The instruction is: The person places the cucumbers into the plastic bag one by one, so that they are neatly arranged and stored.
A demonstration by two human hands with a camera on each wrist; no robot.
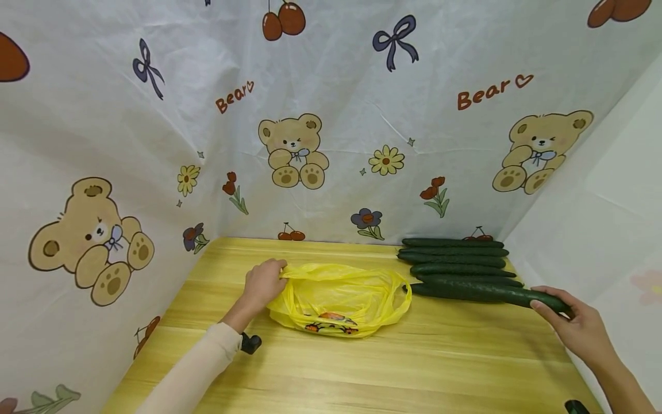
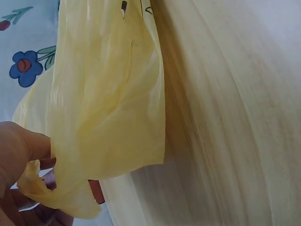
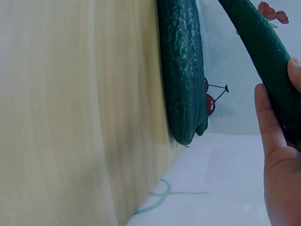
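Observation:
A yellow plastic bag (image 1: 331, 330) lies on the table with its mouth spread. My left hand (image 1: 262, 283) grips the bag's left handle; in the left wrist view the thumb and fingers (image 2: 28, 143) pinch the thin plastic. My right hand (image 1: 581, 326) holds a long dark green cucumber (image 1: 481, 292) by its right end. The cucumber's far tip points left, at the bag's right handle loop; whether they touch I cannot tell. Several more cucumbers (image 1: 455, 251) lie side by side at the back right, and in the right wrist view one lying cucumber (image 3: 181, 70) shows below the held one.
A wooden-grained table (image 1: 362, 379) carries everything. Behind and left hangs a cloth (image 1: 341, 213) printed with bears and flowers; a pale wall (image 1: 595, 247) stands on the right. A small black object (image 1: 251, 344) sits by the left sleeve, another dark piece (image 1: 576, 407) at the front right.

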